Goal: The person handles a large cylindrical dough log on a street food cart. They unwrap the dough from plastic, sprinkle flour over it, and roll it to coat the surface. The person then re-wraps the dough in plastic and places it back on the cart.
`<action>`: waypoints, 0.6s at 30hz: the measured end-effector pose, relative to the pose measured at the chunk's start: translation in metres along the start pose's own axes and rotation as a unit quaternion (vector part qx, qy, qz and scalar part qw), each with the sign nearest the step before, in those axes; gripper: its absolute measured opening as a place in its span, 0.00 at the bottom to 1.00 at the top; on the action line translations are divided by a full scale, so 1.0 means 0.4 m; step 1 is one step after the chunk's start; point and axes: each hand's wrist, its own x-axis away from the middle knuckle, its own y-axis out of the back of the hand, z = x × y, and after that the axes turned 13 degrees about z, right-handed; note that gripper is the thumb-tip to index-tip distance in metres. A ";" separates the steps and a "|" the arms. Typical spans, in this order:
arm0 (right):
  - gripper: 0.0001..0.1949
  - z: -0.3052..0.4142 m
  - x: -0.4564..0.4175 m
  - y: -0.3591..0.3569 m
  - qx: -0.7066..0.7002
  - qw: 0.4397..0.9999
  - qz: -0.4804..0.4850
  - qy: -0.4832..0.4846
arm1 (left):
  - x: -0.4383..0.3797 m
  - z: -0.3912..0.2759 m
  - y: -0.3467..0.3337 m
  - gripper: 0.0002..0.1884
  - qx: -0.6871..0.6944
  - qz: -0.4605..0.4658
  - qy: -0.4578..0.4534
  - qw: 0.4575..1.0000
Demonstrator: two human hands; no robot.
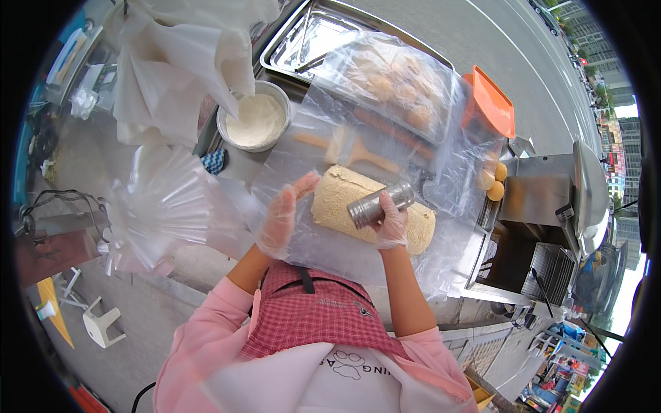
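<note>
A thick, pale roll of dough with a crumbly-looking surface lies crosswise on clear plastic sheeting in front of me. My right hand, in a clear plastic glove, grips a cylindrical metal shaker. The shaker is tilted over the roll and hides part of its middle. At the roll's left end my left hand, gloved too, is held with its palm towards the dough and nothing in it. Whether its fingertips touch the roll is hard to tell. Beyond the roll, a wooden rolling pin and a wide brush or scraper show through the plastic.
A bowl of pale flour stands at the back left. Round golden items sit under plastic near a metal tray. An orange container and a metal fryer are to the right. Plastic bags hang at left.
</note>
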 end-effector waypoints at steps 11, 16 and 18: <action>0.31 0.060 -0.104 -0.016 -0.009 0.997 -0.058 0.042 | -0.006 -0.009 0.021 0.43 0.020 -0.008 -0.013 1.000; 0.28 0.080 -0.048 0.053 0.052 0.998 -0.039 -0.004 | -0.007 0.003 0.034 0.44 0.047 -0.013 0.005 0.999; 0.28 0.077 -0.009 0.075 0.074 0.996 -0.036 -0.030 | -0.015 0.006 0.028 0.44 0.045 -0.013 0.004 0.999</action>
